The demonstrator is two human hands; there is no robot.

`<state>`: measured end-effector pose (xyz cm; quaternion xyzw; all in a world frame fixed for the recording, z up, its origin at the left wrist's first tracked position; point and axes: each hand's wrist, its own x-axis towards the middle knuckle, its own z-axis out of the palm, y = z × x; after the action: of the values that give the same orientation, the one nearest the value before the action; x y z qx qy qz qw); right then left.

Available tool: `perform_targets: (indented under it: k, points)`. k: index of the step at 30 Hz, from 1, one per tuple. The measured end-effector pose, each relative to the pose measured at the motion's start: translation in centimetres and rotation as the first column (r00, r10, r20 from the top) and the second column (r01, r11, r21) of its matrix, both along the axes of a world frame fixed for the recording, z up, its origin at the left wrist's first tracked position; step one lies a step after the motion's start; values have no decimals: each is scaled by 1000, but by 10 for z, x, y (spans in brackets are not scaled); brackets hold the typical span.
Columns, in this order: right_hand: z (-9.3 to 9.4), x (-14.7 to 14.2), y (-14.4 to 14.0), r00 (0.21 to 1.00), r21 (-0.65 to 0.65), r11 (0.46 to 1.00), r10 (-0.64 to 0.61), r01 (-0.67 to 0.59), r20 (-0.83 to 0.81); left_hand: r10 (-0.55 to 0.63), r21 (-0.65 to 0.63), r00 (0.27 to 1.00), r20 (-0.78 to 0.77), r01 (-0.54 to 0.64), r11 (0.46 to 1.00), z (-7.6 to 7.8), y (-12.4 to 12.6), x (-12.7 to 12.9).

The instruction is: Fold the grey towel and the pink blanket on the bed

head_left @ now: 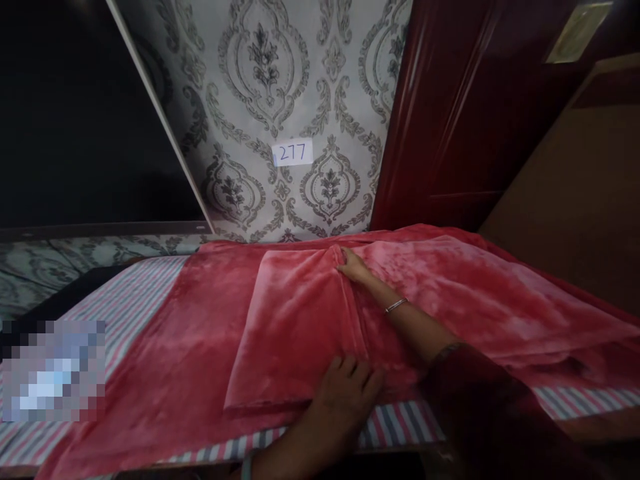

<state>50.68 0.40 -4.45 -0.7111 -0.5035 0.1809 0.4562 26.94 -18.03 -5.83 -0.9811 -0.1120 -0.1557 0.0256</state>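
Note:
A red plush blanket (295,320) lies spread over the bed, with a folded section in the middle. My right hand (354,265) comes in from the right and is closed on the far end of this fold, pinching up a small peak of fabric. A raised edge runs from there toward me. Near the front, my left hand (345,393) rests on the blanket by the near end of that edge, its fingers slightly apart and the palm down. Its thumb is hidden.
Under the blanket is a striped sheet (135,293). A dark screen (90,120) stands at left, patterned wallpaper (280,80) with a "277" paper label (293,152) behind. At right are a dark red door (450,100) and a brown panel (575,187). A pixelated patch covers the lower left.

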Motion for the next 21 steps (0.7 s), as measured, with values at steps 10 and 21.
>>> perform_targets:
  k: [10, 21]
  points:
    - [-3, -5, -59, 979, -22, 997, -70, 76, 191, -50, -328, 994, 99, 80, 941, 37, 3, -28]
    - [7, -49, -108, 891, -107, 994, 27, 24, 453, 529, -536, 834, 158, -377, 755, 71, 255, -75]
